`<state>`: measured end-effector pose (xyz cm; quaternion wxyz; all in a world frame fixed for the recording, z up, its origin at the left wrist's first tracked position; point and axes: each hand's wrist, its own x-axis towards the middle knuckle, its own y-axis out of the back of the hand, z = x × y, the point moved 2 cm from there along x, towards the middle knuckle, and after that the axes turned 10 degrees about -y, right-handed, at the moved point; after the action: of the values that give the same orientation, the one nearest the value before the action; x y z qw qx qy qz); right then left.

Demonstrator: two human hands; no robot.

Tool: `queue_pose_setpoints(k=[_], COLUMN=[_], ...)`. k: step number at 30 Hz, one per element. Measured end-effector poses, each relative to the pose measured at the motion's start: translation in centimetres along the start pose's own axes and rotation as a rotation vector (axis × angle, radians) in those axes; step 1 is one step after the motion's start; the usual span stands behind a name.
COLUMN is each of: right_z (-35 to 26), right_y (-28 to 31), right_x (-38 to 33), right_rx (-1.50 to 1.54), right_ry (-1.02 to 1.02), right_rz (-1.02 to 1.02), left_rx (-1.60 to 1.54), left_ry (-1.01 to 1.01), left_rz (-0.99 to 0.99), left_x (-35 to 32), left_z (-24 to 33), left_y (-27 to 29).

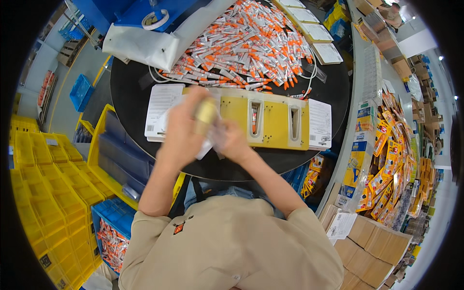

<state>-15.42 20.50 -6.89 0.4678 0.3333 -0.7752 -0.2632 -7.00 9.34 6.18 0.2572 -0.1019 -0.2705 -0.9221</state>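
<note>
My left hand (pixel 182 126) and my right hand (pixel 231 140) meet over the near edge of a round black table (pixel 130 96). Both are blurred by motion. Between them I hold a small yellowish object (pixel 207 112) with a white folded sheet (pixel 209 147) around or under it; which hand grips which part I cannot tell. Just behind the hands lies a yellow flat jig (pixel 275 121) with two upright slots; the left slot holds a small tube. A big heap of silver tubes with orange caps (pixel 246 43) covers the far half of the table.
White printed sheets (pixel 162 108) lie left of the jig, another (pixel 320 123) on its right. A white bag (pixel 140 46) sits at the back left. Yellow crates (pixel 43 183) stack at my left, a blue bin (pixel 113 222) of packets below, cardboard boxes (pixel 372 246) and carded packs (pixel 386 164) on the right.
</note>
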Motion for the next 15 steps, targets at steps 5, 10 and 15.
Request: queue_pose_setpoints(k=[5, 10, 15], right_z=[18.7, 30.2, 33.0], right_y=[15.2, 34.7, 29.8], right_x=[-2.9, -15.1, -9.8], right_rx=[0.059, -0.578, -0.137], right_ry=[-0.869, -0.999, -0.773], right_rz=[0.46, 1.467, 1.122], left_rx=[-0.231, -0.135, 0.107], left_ry=[-0.138, -0.177, -0.002], left_rz=[-0.364, -0.467, -0.556], left_x=[2.2, 4.2, 6.7], left_z=[0.7, -4.3, -6.7], left_y=[-10.5, -19.1, -25.7])
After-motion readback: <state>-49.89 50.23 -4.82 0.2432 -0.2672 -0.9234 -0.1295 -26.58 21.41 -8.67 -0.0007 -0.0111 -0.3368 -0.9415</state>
